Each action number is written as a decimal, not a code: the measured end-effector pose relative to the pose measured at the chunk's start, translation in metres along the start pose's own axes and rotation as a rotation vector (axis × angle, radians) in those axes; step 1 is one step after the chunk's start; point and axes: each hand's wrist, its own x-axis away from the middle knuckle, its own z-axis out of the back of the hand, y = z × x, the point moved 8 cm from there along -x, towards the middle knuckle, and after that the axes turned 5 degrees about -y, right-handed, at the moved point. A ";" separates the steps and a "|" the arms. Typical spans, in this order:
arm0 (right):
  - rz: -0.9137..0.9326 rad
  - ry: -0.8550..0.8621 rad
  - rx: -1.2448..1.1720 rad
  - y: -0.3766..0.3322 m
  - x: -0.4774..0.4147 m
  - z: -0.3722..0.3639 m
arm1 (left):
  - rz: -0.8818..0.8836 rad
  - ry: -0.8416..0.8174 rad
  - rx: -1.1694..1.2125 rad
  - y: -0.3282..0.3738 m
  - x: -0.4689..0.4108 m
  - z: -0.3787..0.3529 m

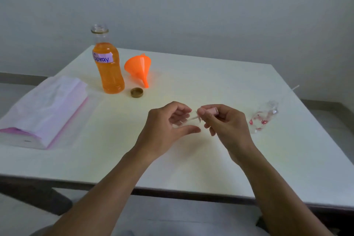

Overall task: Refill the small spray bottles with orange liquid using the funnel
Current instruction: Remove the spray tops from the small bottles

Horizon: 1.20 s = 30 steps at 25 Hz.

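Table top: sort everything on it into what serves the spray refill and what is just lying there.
For the job:
- big bottle of orange liquid, open
- its gold cap
- orange funnel, on its side
- small clear spray bottle, held in left hand
- pink spray top in right hand
- flowered spray bottle, lying down

Just lying about:
- pack of pink-and-white paper

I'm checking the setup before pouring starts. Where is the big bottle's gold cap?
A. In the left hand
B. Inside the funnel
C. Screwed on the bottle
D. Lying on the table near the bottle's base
D: the cap lies on the table just right of the bottle, whose mouth is open; the funnel lies on its side behind it.
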 end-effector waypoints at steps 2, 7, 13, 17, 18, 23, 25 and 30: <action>0.010 -0.035 -0.019 0.001 -0.006 0.008 | 0.038 -0.036 0.062 -0.002 -0.006 -0.007; 0.082 -0.196 -0.032 0.000 -0.011 0.016 | 0.167 -0.175 0.258 -0.012 -0.007 -0.023; -0.083 -0.412 -0.233 -0.002 -0.011 0.019 | 0.187 -0.210 0.372 -0.010 -0.008 -0.024; -0.109 -0.236 -0.139 0.004 -0.012 0.025 | 0.195 -0.214 0.337 -0.013 -0.007 -0.028; -0.095 -0.190 -0.106 0.007 -0.012 0.024 | 0.201 -0.214 0.334 -0.015 -0.006 -0.029; -0.009 -0.241 -0.208 0.008 -0.012 0.021 | 0.210 -0.208 0.305 -0.021 -0.009 -0.028; -0.046 -0.235 -0.143 0.011 -0.011 0.019 | 0.209 -0.207 0.292 -0.020 -0.009 -0.028; -0.041 -0.082 0.195 0.013 -0.008 0.018 | 0.205 -0.228 0.281 -0.017 -0.010 -0.033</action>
